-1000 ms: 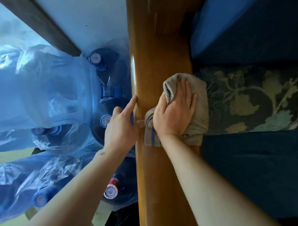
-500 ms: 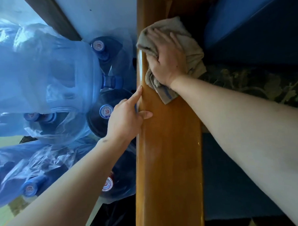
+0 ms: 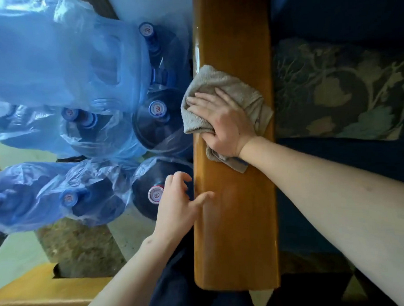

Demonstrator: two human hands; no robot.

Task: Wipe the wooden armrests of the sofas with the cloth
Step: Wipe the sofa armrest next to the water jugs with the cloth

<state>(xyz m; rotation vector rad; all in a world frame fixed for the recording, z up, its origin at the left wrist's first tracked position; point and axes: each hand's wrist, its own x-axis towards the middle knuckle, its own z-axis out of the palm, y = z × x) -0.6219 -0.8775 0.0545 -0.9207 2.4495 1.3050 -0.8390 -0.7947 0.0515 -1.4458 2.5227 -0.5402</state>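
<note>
Armrest (image 3: 237, 220), wooden and glossy, runs from near to far through the middle of the scene. Cloth (image 3: 228, 90), grey-beige and crumpled, lies on its top toward the far half and overhangs the left edge. Right hand (image 3: 220, 122) lies palm down on the cloth, fingers spread and curling over its left fold, pressing it to the wood. Left hand (image 3: 175, 206) sits at the armrest's left edge, nearer than the cloth; thumb touches the wood top, fingers are loosely curled and hold nothing. Bottles (image 3: 158, 117), blue and wrapped in clear plastic, stand on the floor just left of the armrest. Cushion (image 3: 338, 90), floral, lies on the dark blue seat to the right.
</note>
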